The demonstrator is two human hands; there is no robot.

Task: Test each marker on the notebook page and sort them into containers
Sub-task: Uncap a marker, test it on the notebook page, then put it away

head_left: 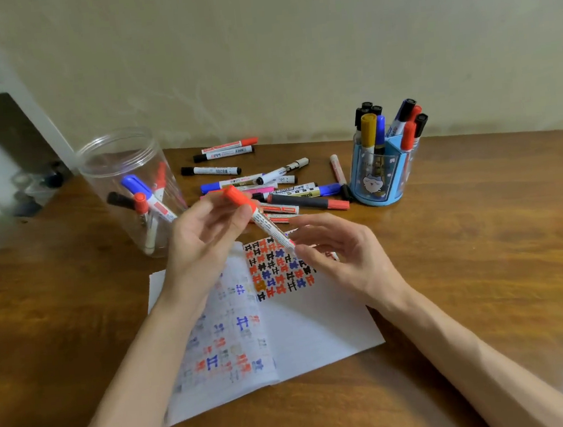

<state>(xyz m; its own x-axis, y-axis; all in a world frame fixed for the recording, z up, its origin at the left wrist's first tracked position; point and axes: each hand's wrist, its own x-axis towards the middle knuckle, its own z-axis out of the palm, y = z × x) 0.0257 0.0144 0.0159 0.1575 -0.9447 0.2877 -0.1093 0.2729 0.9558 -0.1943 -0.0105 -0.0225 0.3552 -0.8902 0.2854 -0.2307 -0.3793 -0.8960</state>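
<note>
Notebook (pixel 318 323) of white paper lies open on the brown wooden surface (pixel 481 228), nearest the person. Its right page carries a dense block of red, black, blue and orange test marks at the top; its left page shows fainter ones. Both bare forearms reach in from the bottom edge and cross above the pages.

At the left, behind the notebook, stands a tall clear plastic jar (pixel 116 153) with a few red, blue and black capped markers leaning inside. At the right stands a blue pen holder with a cartoon face (pixel 378 176), holding upright markers with black, red, blue and yellow caps. Between the two containers a pile of loose markers (pixel 270 186) lies scattered flat on the wood.

The left hand (pixel 200 238) is raised with the palm turned inward, and its grip is closed: thumb and curled fingers pinch the white marker with a red cap (pixel 267 225) just below the cap. This marker slants above the top of the notebook, cap up and to the left. The right hand (pixel 346 255) sits palm inward with fingers loosely spread, its thumb tip at the marker's lower end; I cannot tell whether its grip holds the marker.
</note>
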